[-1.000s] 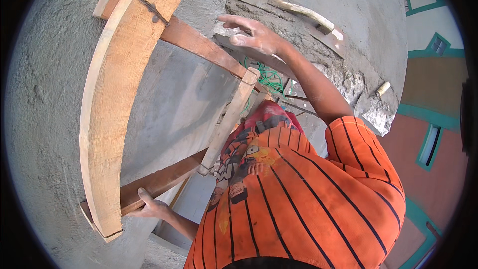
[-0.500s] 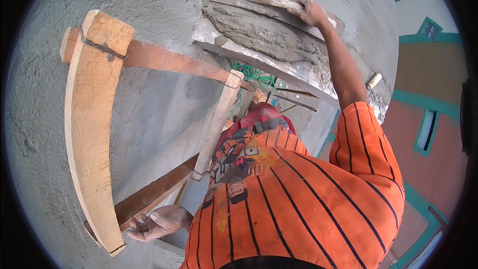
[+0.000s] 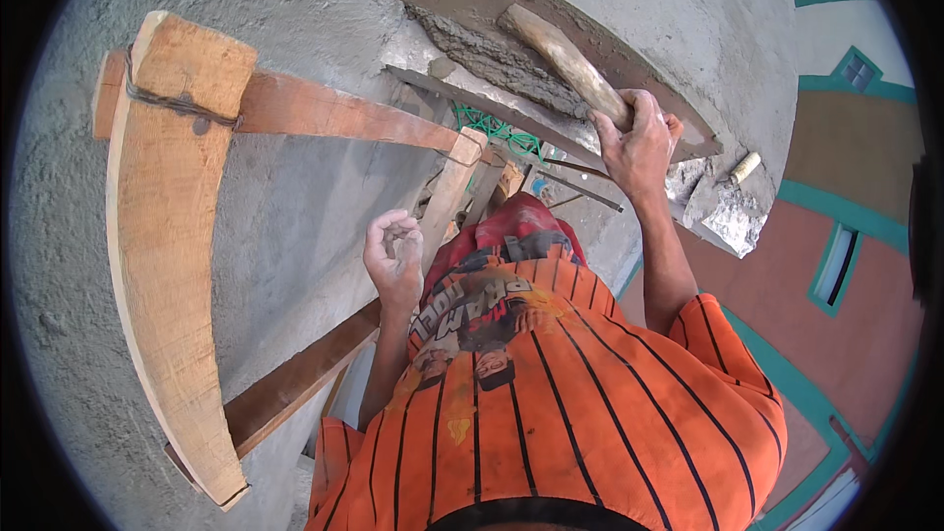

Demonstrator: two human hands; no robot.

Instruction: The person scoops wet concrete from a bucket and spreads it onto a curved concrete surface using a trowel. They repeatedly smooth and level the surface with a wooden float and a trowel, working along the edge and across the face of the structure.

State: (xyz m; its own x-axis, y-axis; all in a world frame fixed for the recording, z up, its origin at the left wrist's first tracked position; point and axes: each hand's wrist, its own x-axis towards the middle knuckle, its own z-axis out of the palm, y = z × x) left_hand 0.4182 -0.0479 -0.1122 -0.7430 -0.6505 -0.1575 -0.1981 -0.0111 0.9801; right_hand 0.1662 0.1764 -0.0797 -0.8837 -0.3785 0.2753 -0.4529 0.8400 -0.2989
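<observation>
Right hand [image 3: 644, 143]: fingers closed on the float [image 3: 568, 54] at its handle's near end, blade reaching to both sides. Pale-handled tool [image 3: 745, 168] near, to their right; grey mortar [image 3: 497, 64] farther, to their left. Left hand [image 3: 395, 261]: fingers loosely curled, apparently empty; curved plank [image 3: 172, 236] well left of them.

From my remote station I classify this as a building site. Evidence: a rough grey cement wall [image 3: 74, 197], boards [image 3: 167, 226] lashed with wire [image 3: 172, 103], a long trowel [image 3: 565, 54] beside lumpy mortar [image 3: 482, 59], and a smaller trowel [image 3: 745, 167]. I also record tangled green cord [image 3: 484, 122] and a painted facade [image 3: 846, 138] with teal trim.
</observation>
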